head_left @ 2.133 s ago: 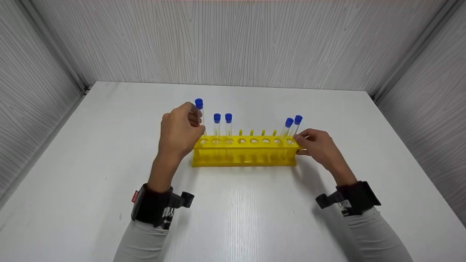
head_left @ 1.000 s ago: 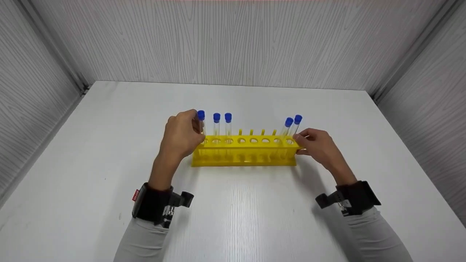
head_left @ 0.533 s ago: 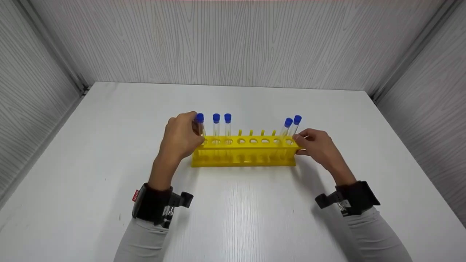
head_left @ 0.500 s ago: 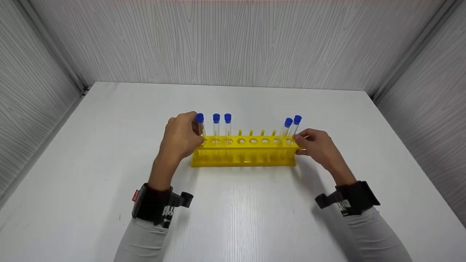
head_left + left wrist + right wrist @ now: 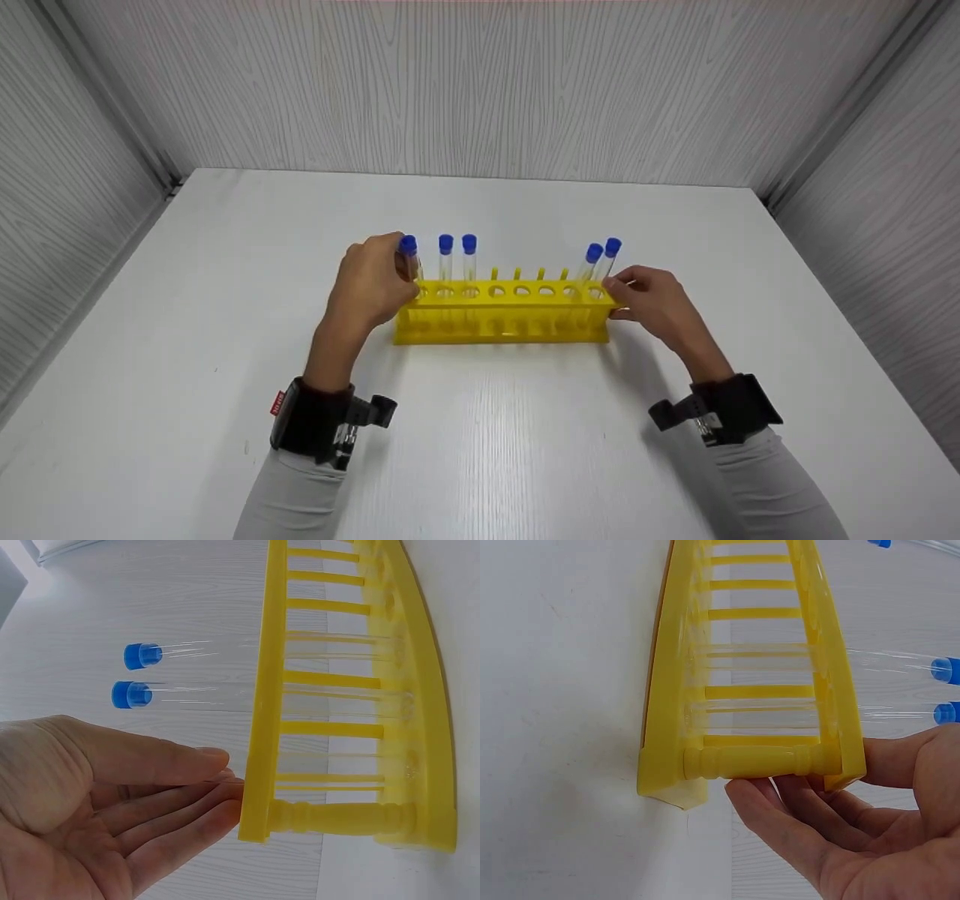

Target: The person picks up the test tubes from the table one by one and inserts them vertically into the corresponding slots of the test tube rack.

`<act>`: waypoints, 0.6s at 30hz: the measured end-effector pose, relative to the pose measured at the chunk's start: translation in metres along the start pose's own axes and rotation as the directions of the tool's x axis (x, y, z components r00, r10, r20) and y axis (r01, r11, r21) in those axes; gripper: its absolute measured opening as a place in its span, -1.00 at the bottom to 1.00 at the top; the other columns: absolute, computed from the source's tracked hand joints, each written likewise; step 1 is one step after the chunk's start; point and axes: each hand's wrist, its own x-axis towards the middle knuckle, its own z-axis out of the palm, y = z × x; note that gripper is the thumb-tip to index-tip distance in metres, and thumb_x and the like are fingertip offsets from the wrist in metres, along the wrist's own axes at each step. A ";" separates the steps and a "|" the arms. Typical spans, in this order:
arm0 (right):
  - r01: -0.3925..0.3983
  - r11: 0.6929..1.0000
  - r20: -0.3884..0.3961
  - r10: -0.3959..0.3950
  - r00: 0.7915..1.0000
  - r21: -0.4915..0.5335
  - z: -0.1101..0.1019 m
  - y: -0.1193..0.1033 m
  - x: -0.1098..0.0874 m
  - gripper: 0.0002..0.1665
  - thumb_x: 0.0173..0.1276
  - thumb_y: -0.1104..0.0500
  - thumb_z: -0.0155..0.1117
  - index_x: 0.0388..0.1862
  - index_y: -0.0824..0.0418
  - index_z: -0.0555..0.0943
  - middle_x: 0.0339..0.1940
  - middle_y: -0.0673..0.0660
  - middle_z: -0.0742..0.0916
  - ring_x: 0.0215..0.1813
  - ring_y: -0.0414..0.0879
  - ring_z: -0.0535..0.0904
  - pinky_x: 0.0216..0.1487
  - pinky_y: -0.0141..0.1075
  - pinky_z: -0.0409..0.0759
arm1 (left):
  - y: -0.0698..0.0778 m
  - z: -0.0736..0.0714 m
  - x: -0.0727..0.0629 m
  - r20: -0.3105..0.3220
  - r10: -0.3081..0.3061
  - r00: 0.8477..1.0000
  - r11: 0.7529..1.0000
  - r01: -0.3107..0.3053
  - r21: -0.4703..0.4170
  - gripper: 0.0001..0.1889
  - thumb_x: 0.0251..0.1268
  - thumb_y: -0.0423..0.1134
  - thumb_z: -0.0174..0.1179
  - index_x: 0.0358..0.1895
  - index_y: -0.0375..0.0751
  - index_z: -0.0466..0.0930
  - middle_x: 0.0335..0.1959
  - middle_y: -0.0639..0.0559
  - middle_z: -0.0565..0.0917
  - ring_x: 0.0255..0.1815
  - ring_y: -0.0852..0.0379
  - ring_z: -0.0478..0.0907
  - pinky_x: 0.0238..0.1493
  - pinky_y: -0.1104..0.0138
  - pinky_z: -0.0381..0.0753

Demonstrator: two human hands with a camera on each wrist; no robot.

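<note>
A yellow test tube rack point(image 5: 502, 337) stands on the table, holding several clear test tubes with blue caps. My left hand point(image 5: 367, 281) pinches the leftmost test tube point(image 5: 413, 262), whose lower end is in the rack's end hole. In the left wrist view, the thumb point(image 5: 165, 761) and fingers hide that tube's upper part. My right hand point(image 5: 652, 300) grips the rack's right end, with fingertips by the end post point(image 5: 757, 763) in the right wrist view. Two capped tubes point(image 5: 457, 262) stand beside the held one. Two more tubes point(image 5: 602, 259) lean right at the other end.
Between the two groups of tubes, the rack has vacant holes point(image 5: 523, 291) with short yellow pegs point(image 5: 518, 274) behind them. The white table point(image 5: 480, 450) runs back to a pale wood-grain wall point(image 5: 480, 90), with side walls at left and right.
My left hand has lowered the leftmost test tube further into its hole, and its cap has since tipped slightly left. The right hand and the rack have stayed in place.
</note>
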 end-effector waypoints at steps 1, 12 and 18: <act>-0.003 1.000 0.001 0.003 1.000 0.001 0.000 0.000 0.000 -0.47 0.58 -0.11 0.10 0.21 0.29 0.53 0.22 0.29 0.62 0.20 0.12 0.63 0.18 -0.18 0.65 | 0.000 0.000 0.000 0.000 0.002 1.000 1.000 -0.002 -0.002 -0.81 0.18 -0.47 0.34 -0.15 -0.34 0.59 -0.23 -0.19 0.68 -0.20 -0.09 0.57 0.00 0.11 0.66; -0.011 1.000 0.009 0.011 1.000 -0.001 -0.002 -0.001 0.001 -0.46 0.58 -0.12 0.09 0.23 0.30 0.53 0.23 0.30 0.61 0.20 0.12 0.63 0.19 -0.18 0.64 | -0.002 0.000 0.000 0.003 0.021 1.000 1.000 -0.021 -0.017 -0.82 0.18 -0.47 0.33 -0.16 -0.35 0.58 -0.22 -0.20 0.70 -0.17 -0.11 0.62 0.01 0.09 0.66; -0.024 1.000 0.007 0.024 1.000 -0.005 -0.002 0.000 0.003 -0.49 0.59 -0.09 0.09 0.22 0.28 0.53 0.22 0.29 0.62 0.18 0.11 0.64 0.16 -0.20 0.66 | -0.003 0.000 0.000 0.015 0.021 1.000 0.999 -0.020 -0.035 -0.84 0.21 -0.46 0.30 -0.16 -0.35 0.57 -0.21 -0.19 0.70 -0.15 -0.11 0.63 0.00 0.10 0.66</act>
